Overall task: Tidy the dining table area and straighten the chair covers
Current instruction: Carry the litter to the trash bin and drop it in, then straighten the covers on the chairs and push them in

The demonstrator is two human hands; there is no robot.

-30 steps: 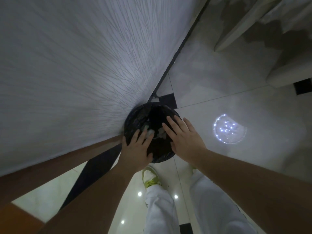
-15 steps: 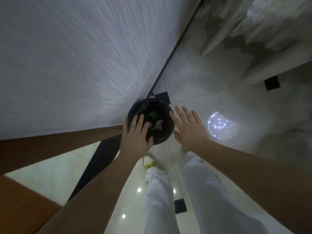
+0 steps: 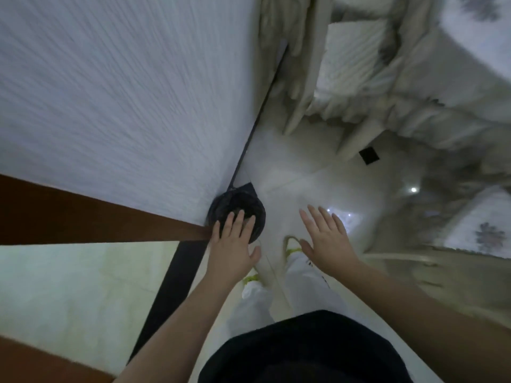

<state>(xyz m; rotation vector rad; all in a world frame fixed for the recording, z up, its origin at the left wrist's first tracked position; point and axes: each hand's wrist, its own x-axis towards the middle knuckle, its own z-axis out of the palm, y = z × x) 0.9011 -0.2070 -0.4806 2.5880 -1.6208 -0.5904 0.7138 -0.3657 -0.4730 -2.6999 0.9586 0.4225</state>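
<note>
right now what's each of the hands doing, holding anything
Left hand: open, fingers straight, over the rim of the black bin; contact cannot be told; holds nothing.
Right hand: open, fingers spread above the floor, holds nothing.

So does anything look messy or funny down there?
Nothing looks spilled or broken. The black-lined bin stands upright by the wall; both hands, left hand and right hand, are open and empty. The picture is blurry.

Pale glossy tiled floor (image 3: 304,172) with a black-lined bin (image 3: 249,203) against the wall's foot.
</note>
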